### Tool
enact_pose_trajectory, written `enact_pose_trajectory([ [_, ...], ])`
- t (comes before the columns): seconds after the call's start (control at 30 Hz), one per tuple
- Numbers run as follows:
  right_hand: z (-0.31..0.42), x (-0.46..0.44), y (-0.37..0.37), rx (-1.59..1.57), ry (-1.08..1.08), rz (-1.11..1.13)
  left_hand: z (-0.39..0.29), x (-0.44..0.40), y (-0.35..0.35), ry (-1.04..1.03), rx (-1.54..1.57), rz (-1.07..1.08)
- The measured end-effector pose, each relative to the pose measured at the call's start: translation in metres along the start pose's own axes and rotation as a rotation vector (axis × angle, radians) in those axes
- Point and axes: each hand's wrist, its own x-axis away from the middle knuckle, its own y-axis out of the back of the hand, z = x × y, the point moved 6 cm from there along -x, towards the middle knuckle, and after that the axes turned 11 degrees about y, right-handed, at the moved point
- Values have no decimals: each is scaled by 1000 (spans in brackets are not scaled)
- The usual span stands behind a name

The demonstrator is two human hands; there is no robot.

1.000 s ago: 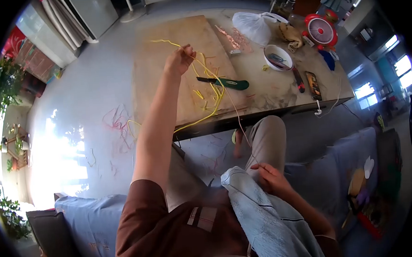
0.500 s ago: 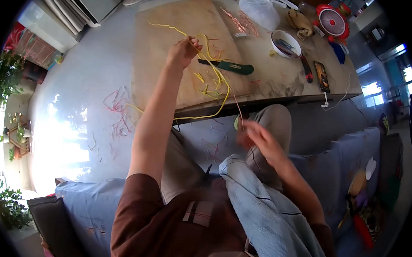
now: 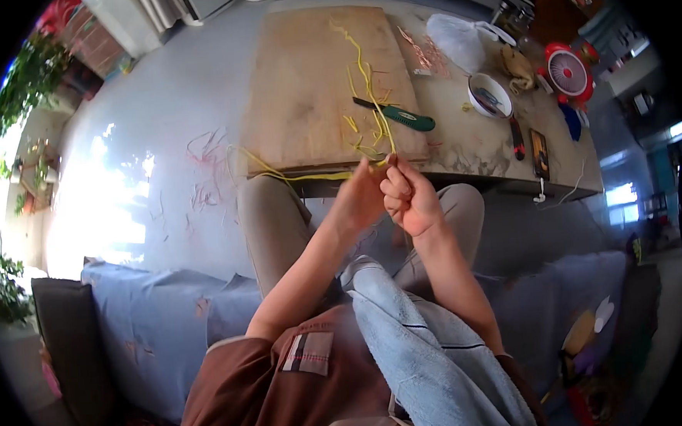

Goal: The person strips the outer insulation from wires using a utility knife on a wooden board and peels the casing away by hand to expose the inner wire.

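Observation:
My left hand point(image 3: 361, 192) and my right hand point(image 3: 411, 199) are close together at the front edge of the table. A length of yellow insulated wire point(image 3: 366, 69) runs down the wooden board to my fingers. My right hand is closed in a pinch on this wire. Slightly blurred, my left hand also closes on the wire beside it. Another yellow strand point(image 3: 320, 177) passes left along the board's edge. A green-handled utility knife point(image 3: 407, 118) lies on the board, near short yellow scraps point(image 3: 364, 148).
On the wooden board point(image 3: 303, 76) and marbled table point(image 3: 469, 151) are stripped copper wires point(image 3: 424, 53), a white bag point(image 3: 455, 43), a bowl point(image 3: 490, 96), a red fan point(image 3: 569, 73), a phone point(image 3: 538, 152) and a red-black handled tool point(image 3: 517, 138). A towel point(image 3: 408, 325) covers my lap; wire scraps point(image 3: 207, 154) litter the floor.
My left hand has come down from the upper board toward me. My right hand has risen from between my knees to meet it, and the bare copper strand below is out of sight.

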Motion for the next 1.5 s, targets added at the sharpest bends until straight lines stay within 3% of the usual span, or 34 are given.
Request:
enact_pose_trajectory([
  [0.03,-10,4,0,-59,-32,4,-16,-8,-8,-68,154,54],
  [0.1,-28,21,-7,-50,-84,-62,-58,-60,39,-105,608,456],
  [0.17,-36,54,-34,96,-103,-128,-96,-72,76,-361,373,-199],
  [0.23,-34,93,-53,124,-175,-81,-175,-13,122,-1178,-339,-695],
  [0.27,-33,109,-55,138,-210,-61,-208,1,129,-871,-73,-459],
  [0.3,-33,116,-43,160,-230,-68,-243,14,116,-763,312,-398],
  [0.33,-34,118,-31,172,-244,-74,-260,23,97,-749,238,-356],
  [0.37,-33,122,-40,130,-263,5,-269,35,79,-877,66,-494],
  [0.5,-27,127,-56,148,-257,-13,-305,24,88,-888,289,-570],
  [0.6,-28,119,-47,160,-182,-58,-299,8,94,-820,116,-529],
  [0.63,-27,110,-33,177,-153,-74,-284,13,85,-784,-160,-520],
  [0.7,-17,91,-10,307,-22,-48,-268,2,104,-767,-125,-416],
  [0.77,-8,74,12,384,58,-43,-231,22,104,-604,-452,-500],
  [0.83,-3,60,33,456,95,-78,-202,49,123,-367,-679,-735],
  [0.9,-4,51,48,497,100,-95,-194,71,143,-181,-1193,-783],
  [1.0,-19,44,55,538,70,-150,-170,99,112,-364,-1399,-952],
  [1.07,-29,43,54,623,61,-178,-130,79,100,-325,-1432,-780],
  [1.13,-41,43,58,649,51,-195,-80,48,81,-302,-1199,-571],
  [1.3,-53,47,56,849,59,-85,-43,-30,65,-349,-260,-388],
  [1.4,-41,50,59,1405,306,38,-33,-51,95,-315,-200,-321],
  [1.43,-22,52,48,1874,527,91,-27,-47,99,-275,-198,-381],
  [1.5,19,35,49,1971,695,39,-14,-40,108,-267,-221,-405],
])
